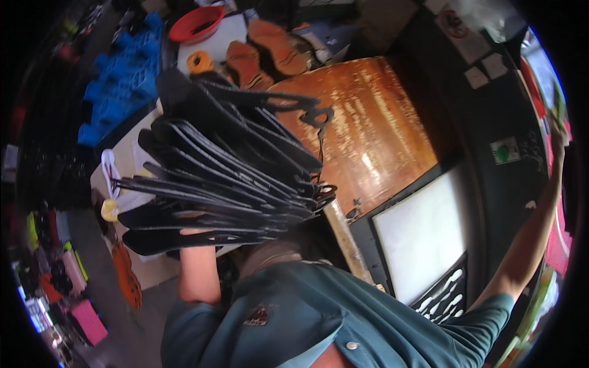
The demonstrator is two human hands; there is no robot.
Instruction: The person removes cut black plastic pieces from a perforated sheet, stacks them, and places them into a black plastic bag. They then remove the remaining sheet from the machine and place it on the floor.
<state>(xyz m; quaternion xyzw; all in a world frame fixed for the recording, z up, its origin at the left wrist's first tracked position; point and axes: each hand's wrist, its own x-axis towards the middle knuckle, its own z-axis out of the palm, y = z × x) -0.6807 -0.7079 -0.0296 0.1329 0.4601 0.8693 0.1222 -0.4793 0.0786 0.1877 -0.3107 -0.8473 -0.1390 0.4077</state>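
Note:
My left hand (195,232) is mostly hidden under a thick, fanned bundle of flat black cut pieces (227,159), which look like shoe uppers. Its fingers are closed around the bundle from below, in front of my chest. The pieces have pale edges, and some show cut-out loops at the right end. Far out to the right, my right arm is stretched away from me. My right hand (559,132) is small near the picture's rim, beside a greenish thing (557,101); its fingers are too unclear to read.
Beyond the bundle is a worn brown board (374,116). Brown sole-shaped pieces (279,49), a red bowl (196,26) and a yellow-orange tape roll (199,61) lie at the back. Blue plastic racks (126,80) stand left. A white panel (423,236) is right, near a dark wall (491,116).

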